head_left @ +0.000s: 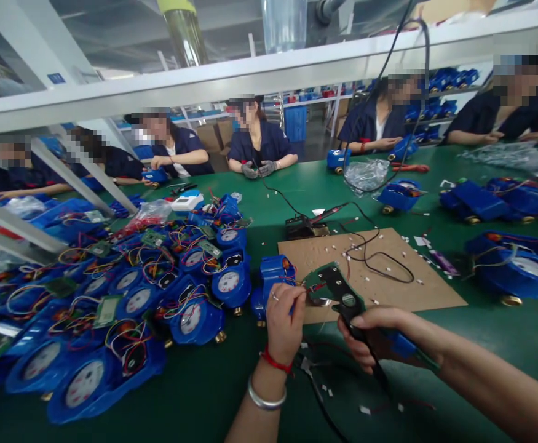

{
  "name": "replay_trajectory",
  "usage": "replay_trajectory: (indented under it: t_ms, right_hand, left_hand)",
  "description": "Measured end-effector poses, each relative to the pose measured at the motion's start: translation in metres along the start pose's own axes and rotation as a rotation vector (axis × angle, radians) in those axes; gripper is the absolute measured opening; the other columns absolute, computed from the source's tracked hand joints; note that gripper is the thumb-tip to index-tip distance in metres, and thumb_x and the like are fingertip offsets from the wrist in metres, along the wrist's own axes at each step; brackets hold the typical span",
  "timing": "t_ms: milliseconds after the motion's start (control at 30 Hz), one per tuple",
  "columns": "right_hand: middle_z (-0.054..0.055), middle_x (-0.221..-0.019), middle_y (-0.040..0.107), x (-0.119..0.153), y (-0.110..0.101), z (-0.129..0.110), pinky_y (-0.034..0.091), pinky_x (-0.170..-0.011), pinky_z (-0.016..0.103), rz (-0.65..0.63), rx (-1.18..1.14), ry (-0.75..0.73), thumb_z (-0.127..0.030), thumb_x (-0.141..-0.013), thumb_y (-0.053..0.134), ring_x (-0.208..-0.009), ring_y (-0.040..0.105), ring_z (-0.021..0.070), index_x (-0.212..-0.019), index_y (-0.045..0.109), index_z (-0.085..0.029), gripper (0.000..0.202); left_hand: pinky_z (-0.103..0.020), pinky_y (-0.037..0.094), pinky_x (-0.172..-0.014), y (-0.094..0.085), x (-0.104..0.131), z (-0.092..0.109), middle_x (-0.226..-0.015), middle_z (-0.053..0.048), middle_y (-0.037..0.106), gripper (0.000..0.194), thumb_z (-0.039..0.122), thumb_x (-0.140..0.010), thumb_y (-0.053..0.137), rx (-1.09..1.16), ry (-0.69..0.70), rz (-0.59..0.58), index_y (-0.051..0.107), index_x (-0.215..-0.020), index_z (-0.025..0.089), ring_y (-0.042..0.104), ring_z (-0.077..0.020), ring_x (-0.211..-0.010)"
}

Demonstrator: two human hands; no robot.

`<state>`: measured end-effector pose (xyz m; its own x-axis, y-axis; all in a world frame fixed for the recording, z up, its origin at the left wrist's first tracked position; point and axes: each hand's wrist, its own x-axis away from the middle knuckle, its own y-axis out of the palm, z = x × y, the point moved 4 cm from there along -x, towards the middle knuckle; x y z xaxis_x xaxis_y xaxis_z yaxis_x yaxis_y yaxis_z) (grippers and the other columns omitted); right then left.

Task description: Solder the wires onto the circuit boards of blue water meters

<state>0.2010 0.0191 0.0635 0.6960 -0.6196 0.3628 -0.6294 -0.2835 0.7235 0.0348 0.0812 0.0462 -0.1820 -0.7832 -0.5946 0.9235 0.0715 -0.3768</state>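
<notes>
My right hand [374, 338] is wrapped round the handles of a black and green wire stripper [337, 289], with its head pointing up and left over the brown cardboard sheet. Thin red and black wires [315, 287] run to the jaws of the tool. My left hand [285, 317] pinches thin wires near those jaws, its fingertips closed together. Just behind the left hand stands a blue water meter [275, 271], partly covered by that hand. Whether the jaws are closed on the wires I cannot tell.
Many blue meters with loose wires [139, 295] crowd the left side. A soldering iron [333, 211] rests on its stand behind the cardboard [416, 295]. More meters [518, 264] stand at right. Several co-workers sit across the green table, below a white overhead shelf [232, 77].
</notes>
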Motion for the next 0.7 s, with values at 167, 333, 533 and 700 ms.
replay_trajectory:
  t_ms: [167, 333, 533, 700]
  right_hand:
    - [0.003, -0.069, 0.049, -0.0001, -0.0001, 0.0024, 0.041, -0.064, 0.029, 0.017, -0.015, 0.025, -0.028, -0.086, 0.044, -0.063, 0.052, 0.0143, -0.089, 0.055, -0.009, 0.022]
    - [0.002, -0.066, 0.048, -0.0004, -0.0007, 0.0035, 0.04, -0.061, 0.028, 0.036, -0.004, 0.042, -0.03, -0.088, 0.044, -0.059, 0.05, 0.0127, -0.086, 0.054, -0.01, 0.023]
    - [0.001, -0.064, 0.047, 0.0017, 0.0016, 0.0046, 0.04, -0.059, 0.027, 0.098, -0.018, 0.04, -0.029, -0.087, 0.044, -0.057, 0.049, 0.0119, -0.084, 0.053, -0.011, 0.02]
    - [-0.001, -0.064, 0.044, -0.0002, 0.0032, 0.0081, 0.039, -0.057, 0.025, 0.113, -0.049, 0.032, -0.028, -0.087, 0.046, -0.055, 0.046, 0.0096, -0.08, 0.051, -0.011, 0.019]
  left_hand:
    - [-0.031, 0.04, -0.075, -0.001, -0.0007, 0.0031, -0.081, -0.004, 0.06, 0.01, 0.014, -0.089, 0.05, -0.044, 0.042, 0.01, 0.059, -0.087, 0.017, 0.051, -0.016, -0.08]
    - [-0.032, 0.04, -0.076, -0.0009, -0.0006, 0.0049, -0.081, -0.004, 0.061, 0.009, 0.014, -0.089, 0.05, -0.089, 0.076, 0.007, 0.058, -0.086, 0.017, 0.051, -0.0161, -0.08]
    - [-0.033, 0.04, -0.076, 0.0001, -0.0001, 0.0052, -0.081, -0.003, 0.062, 0.008, 0.013, -0.089, 0.051, -0.136, 0.106, 0.002, 0.057, -0.086, 0.017, 0.053, -0.0162, -0.079]
    - [-0.033, 0.041, -0.076, 0.0007, 0.0005, 0.0054, -0.081, -0.003, 0.063, 0.008, 0.013, -0.088, 0.051, -0.173, 0.124, 0.009, 0.057, -0.087, 0.017, 0.054, -0.0166, -0.078]
